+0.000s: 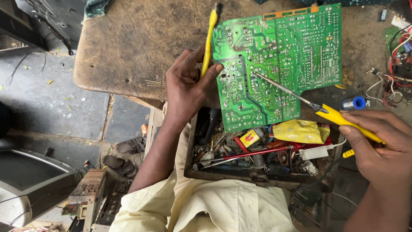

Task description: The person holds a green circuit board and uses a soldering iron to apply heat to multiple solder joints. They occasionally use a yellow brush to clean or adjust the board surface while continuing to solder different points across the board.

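While a worn wooden table [128, 47] bears the circuit board [279, 60], left hand [186, 86] pinches a yellow brush [209, 38] beside it; right hand [377, 144], partly cut off, grips a soldering iron [300, 96] touching it.

This is a small electronics repair workshop. A worn, stained bench [128, 47] carries a bare green circuit board [279, 60], solder side up, with a yellow-handled soldering iron [330, 114] laid against it. An open drawer [257, 159] below is crammed with screwdrivers, coils and loose parts. Tangled wires [397, 64] pile at one side, and gutted old sets [34, 180] sit on the stone floor [51, 107].
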